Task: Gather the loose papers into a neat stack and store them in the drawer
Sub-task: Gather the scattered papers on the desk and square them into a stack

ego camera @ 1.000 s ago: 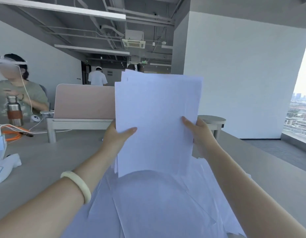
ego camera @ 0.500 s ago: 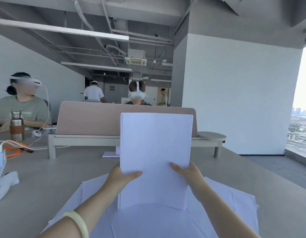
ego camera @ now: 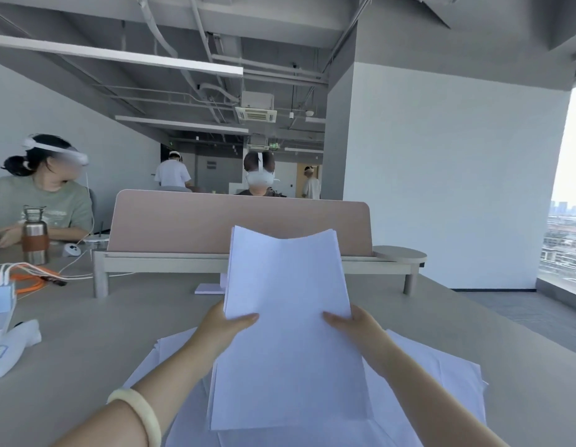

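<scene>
I hold a stack of white papers (ego camera: pixel 288 321) upright in front of me, its lower edge resting on the sheets below. My left hand (ego camera: pixel 220 330) grips its left edge, thumb on the front face. My right hand (ego camera: pixel 361 327) grips the right edge the same way. The stack's top edge sags in the middle. More loose white papers (ego camera: pixel 441 379) lie spread flat on the grey desk (ego camera: pixel 86 343) under and around the stack. No drawer is in view.
A pink divider panel (ego camera: pixel 190 221) on a low shelf stands across the desk's far side. At left are a steel bottle (ego camera: pixel 35 237), orange and white cables (ego camera: pixel 31 275) and white devices (ego camera: pixel 9 346). People sit beyond. The desk's right edge drops to the floor.
The stack came down from chest height to rest on the sheets on the desk. Its sheets are now squared up, and the top edge has started to bend.
</scene>
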A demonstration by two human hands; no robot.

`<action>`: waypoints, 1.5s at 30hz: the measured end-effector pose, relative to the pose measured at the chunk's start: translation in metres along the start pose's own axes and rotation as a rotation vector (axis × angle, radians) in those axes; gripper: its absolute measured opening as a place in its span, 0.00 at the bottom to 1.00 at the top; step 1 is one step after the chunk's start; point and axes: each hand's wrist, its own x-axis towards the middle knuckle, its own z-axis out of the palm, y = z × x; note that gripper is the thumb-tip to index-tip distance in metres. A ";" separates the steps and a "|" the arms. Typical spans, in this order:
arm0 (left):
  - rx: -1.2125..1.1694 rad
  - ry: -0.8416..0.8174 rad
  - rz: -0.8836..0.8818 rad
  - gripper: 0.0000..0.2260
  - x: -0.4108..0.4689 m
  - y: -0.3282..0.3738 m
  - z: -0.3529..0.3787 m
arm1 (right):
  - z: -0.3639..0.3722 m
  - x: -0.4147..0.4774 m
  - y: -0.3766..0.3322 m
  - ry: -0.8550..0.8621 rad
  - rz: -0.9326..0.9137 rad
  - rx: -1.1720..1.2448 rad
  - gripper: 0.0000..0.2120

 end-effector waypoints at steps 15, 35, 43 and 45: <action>0.208 0.060 -0.422 0.14 -0.017 -0.065 -0.025 | -0.022 -0.013 0.085 0.060 0.406 -1.124 0.35; 0.200 0.009 -0.377 0.19 -0.033 -0.052 0.019 | -0.030 -0.023 0.063 0.194 0.263 -0.158 0.37; 0.083 0.122 -0.336 0.08 -0.032 -0.045 0.037 | -0.039 -0.022 0.070 0.134 0.398 0.319 0.41; 0.074 0.087 -0.329 0.06 -0.033 -0.044 0.048 | -0.032 -0.021 0.070 0.077 0.402 0.221 0.38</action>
